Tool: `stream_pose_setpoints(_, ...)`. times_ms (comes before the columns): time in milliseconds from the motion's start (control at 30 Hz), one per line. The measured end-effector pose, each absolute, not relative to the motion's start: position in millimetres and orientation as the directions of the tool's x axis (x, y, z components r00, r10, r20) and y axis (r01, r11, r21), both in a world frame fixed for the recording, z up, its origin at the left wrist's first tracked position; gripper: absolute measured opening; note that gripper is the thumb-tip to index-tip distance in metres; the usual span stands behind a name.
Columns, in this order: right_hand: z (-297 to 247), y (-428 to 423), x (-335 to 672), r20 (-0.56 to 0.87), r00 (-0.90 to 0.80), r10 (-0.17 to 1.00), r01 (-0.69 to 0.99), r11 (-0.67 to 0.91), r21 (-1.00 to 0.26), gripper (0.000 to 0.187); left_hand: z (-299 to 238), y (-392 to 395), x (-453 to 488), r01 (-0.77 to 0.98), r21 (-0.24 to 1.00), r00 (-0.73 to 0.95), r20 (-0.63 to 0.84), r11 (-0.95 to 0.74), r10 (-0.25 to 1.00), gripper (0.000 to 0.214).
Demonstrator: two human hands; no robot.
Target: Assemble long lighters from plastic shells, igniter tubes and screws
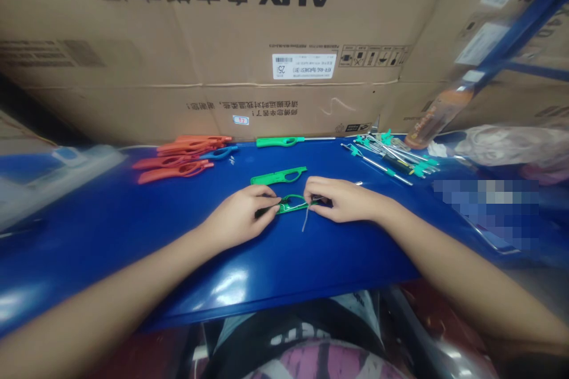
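Observation:
Both my hands meet at the middle of the blue table [133, 231] on a green plastic lighter shell [292, 204]. My left hand [242, 213] pinches its left end with closed fingers. My right hand [340, 198] grips the right end, fingers pressed together on a small part there. A thin grey wire [304, 222] hangs from the shell. A second green shell half [278, 176] lies flat just behind my hands.
Several orange shells [180, 160] and a blue one [219, 153] lie at back left. A whole green lighter [280, 141] lies by the cardboard boxes [249, 41]. Metal rods with green tips [391, 157] are piled at back right, beside a plastic bag [511, 145].

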State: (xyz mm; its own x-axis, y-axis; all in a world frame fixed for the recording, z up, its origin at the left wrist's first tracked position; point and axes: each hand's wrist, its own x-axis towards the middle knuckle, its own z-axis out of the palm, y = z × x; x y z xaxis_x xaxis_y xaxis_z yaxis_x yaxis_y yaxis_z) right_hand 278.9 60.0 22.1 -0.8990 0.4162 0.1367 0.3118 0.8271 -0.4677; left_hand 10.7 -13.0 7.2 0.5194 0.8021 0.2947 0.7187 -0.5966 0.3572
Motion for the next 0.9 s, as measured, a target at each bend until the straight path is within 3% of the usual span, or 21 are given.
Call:
stream_pose_setpoints(233, 21.4, 62.8, 281.6, 0.149, -0.874, 0.462, 0.354, 0.817, -0.455, 0.011, 18.7, -28.8, 15.6, 0.794, 0.097, 0.580, 0.177, -0.601, 0.795, 0.044)
stream_pose_setpoints(567, 23.6, 62.2, 281.7, 0.125, -0.882, 0.455, 0.366, 0.827, -0.427, 0.008, 3.0, -14.8, 7.8, 0.752, 0.223, 0.577, 0.230, -0.620, 0.784, 0.040)
stream_pose_setpoints(900, 26.2, 60.8, 281.1, 0.125, -0.870, 0.477, 0.385, 0.816, -0.431, 0.008, 7.6, -19.9, 12.2, 0.753, 0.163, 0.604, 0.212, -0.637, 0.768, 0.035)
